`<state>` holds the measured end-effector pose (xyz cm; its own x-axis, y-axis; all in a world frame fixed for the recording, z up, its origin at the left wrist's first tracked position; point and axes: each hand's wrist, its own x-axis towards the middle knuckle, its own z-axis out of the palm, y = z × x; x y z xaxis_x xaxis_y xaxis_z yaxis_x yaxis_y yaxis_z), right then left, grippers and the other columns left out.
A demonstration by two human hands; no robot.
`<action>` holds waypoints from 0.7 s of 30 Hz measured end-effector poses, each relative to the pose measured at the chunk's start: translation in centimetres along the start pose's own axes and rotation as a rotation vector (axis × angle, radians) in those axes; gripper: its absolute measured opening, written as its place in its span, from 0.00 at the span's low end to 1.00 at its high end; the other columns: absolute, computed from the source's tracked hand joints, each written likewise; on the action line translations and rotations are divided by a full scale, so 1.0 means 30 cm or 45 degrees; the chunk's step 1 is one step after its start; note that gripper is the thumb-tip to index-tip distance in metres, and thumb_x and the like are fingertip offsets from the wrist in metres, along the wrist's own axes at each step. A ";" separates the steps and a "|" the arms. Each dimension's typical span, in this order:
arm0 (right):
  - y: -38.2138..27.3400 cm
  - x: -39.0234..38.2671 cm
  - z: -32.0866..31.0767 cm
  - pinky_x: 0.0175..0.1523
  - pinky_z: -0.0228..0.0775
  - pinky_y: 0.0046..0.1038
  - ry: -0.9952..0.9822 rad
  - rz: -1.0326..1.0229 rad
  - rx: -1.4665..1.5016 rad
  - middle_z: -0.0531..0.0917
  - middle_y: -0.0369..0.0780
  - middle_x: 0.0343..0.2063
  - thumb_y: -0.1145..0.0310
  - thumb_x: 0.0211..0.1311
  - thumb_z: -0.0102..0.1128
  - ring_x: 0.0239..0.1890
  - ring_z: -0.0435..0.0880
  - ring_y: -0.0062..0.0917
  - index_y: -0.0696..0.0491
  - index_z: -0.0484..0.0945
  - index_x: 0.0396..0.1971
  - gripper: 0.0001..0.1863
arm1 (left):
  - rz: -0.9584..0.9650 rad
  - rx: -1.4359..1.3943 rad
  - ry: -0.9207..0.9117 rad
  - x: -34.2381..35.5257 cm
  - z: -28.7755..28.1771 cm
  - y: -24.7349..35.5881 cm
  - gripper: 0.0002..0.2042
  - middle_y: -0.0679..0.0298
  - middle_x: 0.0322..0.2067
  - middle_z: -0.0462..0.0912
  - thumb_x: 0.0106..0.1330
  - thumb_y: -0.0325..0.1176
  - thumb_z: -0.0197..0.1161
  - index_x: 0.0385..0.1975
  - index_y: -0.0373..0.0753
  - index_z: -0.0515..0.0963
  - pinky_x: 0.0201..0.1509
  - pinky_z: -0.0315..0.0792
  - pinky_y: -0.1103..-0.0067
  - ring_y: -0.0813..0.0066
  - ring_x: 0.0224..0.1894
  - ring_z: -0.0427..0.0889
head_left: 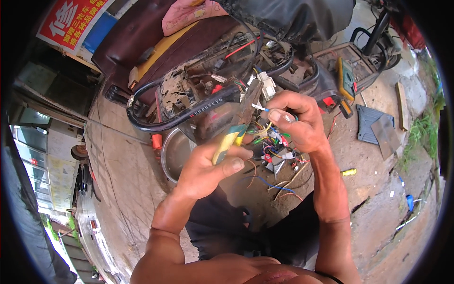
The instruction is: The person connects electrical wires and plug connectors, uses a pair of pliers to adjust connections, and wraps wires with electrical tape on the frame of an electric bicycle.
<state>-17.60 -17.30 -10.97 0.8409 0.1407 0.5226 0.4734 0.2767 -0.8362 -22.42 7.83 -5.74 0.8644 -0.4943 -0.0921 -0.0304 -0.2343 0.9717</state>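
My left hand (201, 173) is closed around the yellow-and-green handles of a pair of pliers (230, 137). Their dark, worn jaws point up and away from me. Close to the jaws, my right hand (302, 124) pinches a thin wire (260, 108), pale at its tip and blue near the fingers. Whether the jaws touch the wire, I cannot tell. Just beyond sits a white plug connector (267, 86) among several thin leads. Below my right hand hangs a tangle of coloured wires (280, 144) with small connectors.
A vehicle's black tubular bar (203, 110) curves across ahead, with a metal basin (171, 158) below it. A yellow-and-green multimeter (346, 78) rests on the frame at right. A dark grey plate (368, 124) and a yellow-handled tool (349, 172) lie on the ground. A maroon seat (118, 52) stands far left.
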 end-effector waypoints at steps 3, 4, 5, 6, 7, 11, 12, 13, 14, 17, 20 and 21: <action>0.001 0.003 -0.012 0.37 0.66 0.23 -0.026 0.013 -0.002 0.81 0.33 0.28 0.72 0.67 0.67 0.32 0.74 0.13 0.60 0.83 0.33 0.06 | 0.061 0.070 0.050 0.005 -0.002 -0.009 0.17 0.45 0.59 0.81 0.69 0.34 0.71 0.48 0.26 0.85 0.57 0.83 0.70 0.61 0.57 0.84; -0.004 0.006 -0.009 0.37 0.66 0.23 -0.026 0.009 0.006 0.81 0.33 0.28 0.72 0.67 0.67 0.32 0.74 0.13 0.60 0.83 0.33 0.06 | 0.138 0.152 0.062 0.008 -0.006 -0.012 0.16 0.46 0.58 0.81 0.68 0.33 0.71 0.47 0.26 0.85 0.57 0.82 0.70 0.61 0.57 0.84; -0.006 0.007 -0.007 0.37 0.66 0.23 -0.031 0.000 0.004 0.81 0.33 0.28 0.72 0.66 0.67 0.32 0.74 0.14 0.60 0.83 0.33 0.06 | 0.215 0.234 0.073 0.010 -0.011 -0.014 0.15 0.47 0.57 0.82 0.68 0.33 0.71 0.46 0.26 0.86 0.57 0.82 0.70 0.60 0.57 0.84; -0.006 0.007 -0.005 0.37 0.66 0.24 -0.034 -0.007 0.003 0.82 0.33 0.28 0.73 0.65 0.67 0.32 0.74 0.14 0.60 0.83 0.33 0.05 | 0.210 0.242 0.075 0.008 -0.020 -0.014 0.15 0.47 0.57 0.82 0.68 0.33 0.71 0.46 0.26 0.86 0.57 0.82 0.70 0.60 0.57 0.84; -0.005 0.007 -0.006 0.37 0.66 0.24 -0.025 -0.005 0.004 0.82 0.33 0.28 0.73 0.65 0.67 0.32 0.74 0.14 0.60 0.83 0.33 0.05 | 0.267 0.352 0.072 0.010 -0.028 -0.012 0.14 0.47 0.58 0.81 0.68 0.32 0.70 0.47 0.27 0.86 0.57 0.82 0.71 0.59 0.58 0.84; 0.021 -0.010 -0.095 0.37 0.65 0.23 0.113 -0.010 0.227 0.81 0.33 0.27 0.75 0.59 0.65 0.29 0.75 0.15 0.59 0.82 0.29 0.03 | 0.283 -0.195 0.515 -0.002 -0.089 -0.016 0.14 0.48 0.62 0.78 0.75 0.35 0.62 0.49 0.29 0.82 0.55 0.82 0.67 0.58 0.59 0.82; 0.053 -0.024 -0.158 0.36 0.63 0.22 0.192 -0.011 0.366 0.81 0.33 0.26 0.75 0.59 0.63 0.28 0.74 0.15 0.59 0.81 0.27 0.04 | 0.358 -0.486 0.760 0.010 -0.169 -0.006 0.15 0.48 0.62 0.77 0.77 0.36 0.59 0.50 0.30 0.81 0.53 0.83 0.66 0.58 0.57 0.82; 0.071 -0.020 -0.160 0.32 0.60 0.22 0.215 -0.008 0.424 0.79 0.33 0.24 0.75 0.60 0.60 0.25 0.70 0.13 0.58 0.79 0.25 0.05 | 0.488 -0.421 0.871 -0.004 -0.180 0.005 0.15 0.50 0.60 0.79 0.77 0.37 0.59 0.49 0.29 0.80 0.53 0.82 0.65 0.60 0.54 0.83; 0.075 -0.021 -0.129 0.30 0.57 0.21 0.227 0.052 0.402 0.77 0.32 0.23 0.74 0.63 0.59 0.24 0.68 0.13 0.59 0.78 0.28 0.05 | 0.614 -0.355 0.989 -0.033 -0.174 0.009 0.16 0.51 0.59 0.80 0.77 0.38 0.60 0.48 0.28 0.80 0.52 0.82 0.64 0.62 0.52 0.83; 0.074 0.001 -0.073 0.28 0.57 0.22 0.112 0.035 0.609 0.75 0.33 0.22 0.72 0.67 0.59 0.22 0.67 0.15 0.58 0.77 0.32 0.06 | 0.537 -0.193 0.726 -0.097 -0.065 -0.040 0.16 0.48 0.60 0.78 0.76 0.37 0.60 0.49 0.28 0.82 0.53 0.81 0.66 0.62 0.46 0.84; 0.064 0.002 -0.079 0.30 0.58 0.23 0.142 0.034 0.847 0.68 0.31 0.20 0.68 0.70 0.57 0.23 0.63 0.16 0.58 0.75 0.35 0.08 | 0.324 -0.014 0.415 -0.080 0.043 -0.088 0.19 0.44 0.61 0.76 0.74 0.38 0.62 0.51 0.24 0.81 0.55 0.82 0.64 0.57 0.51 0.85; 0.052 0.007 -0.073 0.31 0.58 0.23 0.133 -0.002 0.845 0.65 0.31 0.21 0.67 0.71 0.57 0.24 0.61 0.16 0.58 0.75 0.35 0.09 | 0.293 -0.054 0.435 -0.063 0.072 -0.112 0.20 0.45 0.60 0.76 0.74 0.35 0.61 0.55 0.24 0.80 0.55 0.82 0.66 0.59 0.52 0.85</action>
<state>-16.10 -18.92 -12.53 0.8773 0.0562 0.4766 0.2411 0.8072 -0.5388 -25.03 7.75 -9.30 0.9546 -0.2216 0.1990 -0.2276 -0.1119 0.9673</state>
